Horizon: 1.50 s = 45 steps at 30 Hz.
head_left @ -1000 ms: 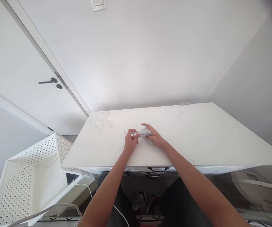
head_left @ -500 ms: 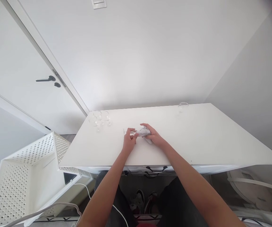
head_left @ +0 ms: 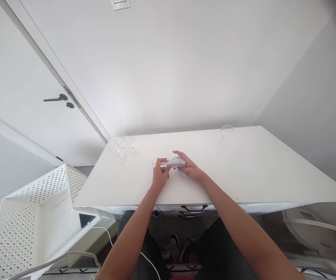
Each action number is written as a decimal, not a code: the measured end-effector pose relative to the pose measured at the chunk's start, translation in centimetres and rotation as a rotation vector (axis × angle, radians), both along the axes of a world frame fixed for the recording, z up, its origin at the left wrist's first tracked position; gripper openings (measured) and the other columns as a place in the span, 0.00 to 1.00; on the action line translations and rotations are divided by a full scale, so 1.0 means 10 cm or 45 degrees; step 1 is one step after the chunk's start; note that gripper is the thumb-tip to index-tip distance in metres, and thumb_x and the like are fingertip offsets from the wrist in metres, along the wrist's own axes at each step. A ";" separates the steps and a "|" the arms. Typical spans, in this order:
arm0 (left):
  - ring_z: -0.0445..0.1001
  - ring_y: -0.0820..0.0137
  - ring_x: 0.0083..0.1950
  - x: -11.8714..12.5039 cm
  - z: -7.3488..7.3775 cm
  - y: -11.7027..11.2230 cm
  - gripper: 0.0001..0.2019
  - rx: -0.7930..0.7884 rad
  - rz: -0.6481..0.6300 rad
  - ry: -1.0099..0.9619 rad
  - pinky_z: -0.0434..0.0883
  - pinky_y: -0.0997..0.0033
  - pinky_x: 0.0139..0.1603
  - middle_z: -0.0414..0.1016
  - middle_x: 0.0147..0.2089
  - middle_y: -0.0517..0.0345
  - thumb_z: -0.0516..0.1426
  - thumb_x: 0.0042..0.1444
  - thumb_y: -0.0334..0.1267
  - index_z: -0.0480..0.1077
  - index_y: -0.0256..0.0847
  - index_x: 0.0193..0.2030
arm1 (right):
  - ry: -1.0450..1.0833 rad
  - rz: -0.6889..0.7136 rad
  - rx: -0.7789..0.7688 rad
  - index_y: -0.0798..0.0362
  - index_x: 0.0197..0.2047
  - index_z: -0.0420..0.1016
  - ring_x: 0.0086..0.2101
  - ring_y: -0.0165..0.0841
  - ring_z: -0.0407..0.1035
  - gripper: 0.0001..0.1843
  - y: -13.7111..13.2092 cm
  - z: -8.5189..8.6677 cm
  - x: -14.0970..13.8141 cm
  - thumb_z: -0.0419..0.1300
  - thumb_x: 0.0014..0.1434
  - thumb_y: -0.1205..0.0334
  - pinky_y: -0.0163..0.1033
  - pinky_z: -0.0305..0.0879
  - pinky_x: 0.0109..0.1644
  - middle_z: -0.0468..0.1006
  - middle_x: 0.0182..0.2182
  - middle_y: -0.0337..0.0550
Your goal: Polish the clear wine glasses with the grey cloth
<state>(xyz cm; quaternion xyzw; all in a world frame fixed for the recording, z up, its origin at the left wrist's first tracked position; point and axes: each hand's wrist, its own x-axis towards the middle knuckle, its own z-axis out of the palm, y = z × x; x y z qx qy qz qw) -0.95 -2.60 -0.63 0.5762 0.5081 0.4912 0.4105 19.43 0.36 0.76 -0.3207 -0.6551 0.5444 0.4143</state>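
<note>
A clear wine glass (head_left: 153, 163) lies sideways between my hands above the white tabletop (head_left: 244, 171), its foot toward the left. My left hand (head_left: 160, 175) is closed with fingertips around the stem. A crumpled white cloth or tissue (head_left: 176, 162) covers the bowl end. My right hand (head_left: 189, 167) wraps around that covered bowl, thumb and fingers on either side. Part of the white wrap hangs below the right fingers. How much of the bowl lies under it is hidden.
Three clear stemmed glasses (head_left: 121, 144) stand together at the tabletop's back left. Another clear glass (head_left: 226, 130) is near the back edge on the right. A white perforated shelf unit (head_left: 13, 233) adjoins the left side, with a white cable (head_left: 106, 232) below. Black drawer handles (head_left: 194, 209) protrude in front.
Both hands stay almost in place on the glass. The white wrap around the bowl has shifted slightly, and less of it hangs below the right hand. The camera view has moved a little.
</note>
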 end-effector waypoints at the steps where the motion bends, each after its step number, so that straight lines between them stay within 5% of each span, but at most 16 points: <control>1: 0.67 0.80 0.22 0.00 0.00 0.00 0.22 0.011 0.002 -0.017 0.64 0.73 0.26 0.78 0.45 0.54 0.59 0.64 0.59 0.64 0.45 0.53 | -0.008 -0.023 0.011 0.43 0.70 0.63 0.37 0.36 0.67 0.38 0.01 0.00 0.00 0.61 0.56 0.64 0.41 0.67 0.43 0.73 0.44 0.43; 3: 0.68 0.80 0.22 0.01 0.00 0.00 0.23 0.002 0.012 -0.049 0.66 0.73 0.27 0.78 0.52 0.51 0.59 0.64 0.59 0.63 0.46 0.54 | 0.005 -0.113 0.024 0.44 0.65 0.67 0.38 0.36 0.66 0.34 0.03 -0.01 0.00 0.60 0.54 0.66 0.42 0.66 0.44 0.72 0.47 0.44; 9: 0.69 0.73 0.21 -0.01 -0.03 0.02 0.26 -0.078 0.000 0.062 0.65 0.71 0.30 0.70 0.26 0.67 0.58 0.63 0.60 0.61 0.45 0.57 | 0.047 -0.147 -0.022 0.42 0.74 0.54 0.43 0.39 0.68 0.45 0.03 -0.01 -0.02 0.60 0.55 0.65 0.46 0.68 0.50 0.72 0.50 0.45; 13: 0.69 0.71 0.22 -0.02 -0.04 0.02 0.25 -0.065 -0.027 0.169 0.64 0.71 0.30 0.64 0.21 0.71 0.58 0.64 0.58 0.60 0.45 0.58 | -0.054 -0.086 0.071 0.42 0.73 0.60 0.51 0.43 0.67 0.42 -0.01 0.04 -0.04 0.58 0.54 0.66 0.50 0.67 0.56 0.69 0.59 0.47; 18: 0.69 0.77 0.22 0.00 -0.01 0.02 0.22 -0.027 0.023 0.086 0.64 0.73 0.28 0.73 0.36 0.62 0.59 0.64 0.58 0.62 0.45 0.52 | 0.010 -0.012 -0.007 0.44 0.67 0.67 0.44 0.39 0.70 0.36 -0.02 0.07 -0.04 0.59 0.55 0.66 0.47 0.68 0.52 0.72 0.55 0.46; 21: 0.68 0.80 0.21 0.01 0.03 0.02 0.21 -0.036 0.070 0.038 0.65 0.73 0.27 0.76 0.45 0.57 0.56 0.66 0.60 0.62 0.44 0.47 | 0.103 -0.148 -0.023 0.46 0.62 0.70 0.39 0.37 0.69 0.31 0.01 0.04 -0.02 0.60 0.54 0.65 0.43 0.67 0.45 0.75 0.49 0.45; 24: 0.66 0.79 0.20 0.01 0.07 0.01 0.22 -0.072 0.064 0.000 0.65 0.73 0.26 0.78 0.40 0.58 0.54 0.66 0.62 0.62 0.43 0.43 | 0.087 -0.245 -0.008 0.45 0.63 0.69 0.36 0.36 0.66 0.32 0.03 0.01 0.01 0.60 0.54 0.65 0.40 0.64 0.39 0.74 0.43 0.42; 30: 0.64 0.78 0.19 -0.01 0.03 0.03 0.22 -0.129 0.042 0.069 0.63 0.74 0.26 0.75 0.30 0.63 0.55 0.66 0.63 0.62 0.43 0.42 | -0.111 0.058 0.077 0.41 0.71 0.64 0.39 0.38 0.69 0.37 -0.03 0.06 -0.04 0.61 0.59 0.60 0.43 0.67 0.42 0.75 0.48 0.43; 34: 0.69 0.76 0.22 0.01 -0.02 0.05 0.22 -0.056 -0.043 0.042 0.66 0.73 0.27 0.77 0.35 0.60 0.54 0.68 0.60 0.62 0.44 0.53 | -0.064 -0.135 0.117 0.46 0.60 0.74 0.40 0.39 0.70 0.27 0.00 0.05 -0.06 0.69 0.58 0.52 0.46 0.68 0.46 0.76 0.45 0.44; 39: 0.78 0.73 0.29 0.05 0.01 0.00 0.31 0.034 -0.360 -0.105 0.70 0.73 0.27 0.79 0.53 0.49 0.54 0.69 0.56 0.50 0.50 0.72 | 0.256 -0.535 0.008 0.48 0.52 0.73 0.41 0.37 0.70 0.28 0.10 -0.03 -0.01 0.74 0.52 0.48 0.44 0.69 0.46 0.75 0.46 0.44; 42: 0.75 0.74 0.27 0.01 0.05 -0.05 0.18 0.087 -0.365 -0.069 0.70 0.71 0.29 0.80 0.42 0.54 0.55 0.69 0.54 0.68 0.43 0.55 | 0.444 -0.706 -0.080 0.47 0.50 0.70 0.38 0.35 0.69 0.27 0.15 -0.06 0.05 0.74 0.51 0.48 0.41 0.68 0.42 0.74 0.42 0.41; 45: 0.67 0.74 0.24 -0.04 0.07 -0.08 0.18 0.170 -0.130 -0.005 0.65 0.71 0.29 0.71 0.27 0.60 0.56 0.68 0.53 0.70 0.41 0.34 | 0.551 -0.717 -0.139 0.46 0.48 0.69 0.36 0.34 0.68 0.25 0.16 -0.05 0.09 0.73 0.52 0.50 0.40 0.66 0.38 0.73 0.40 0.41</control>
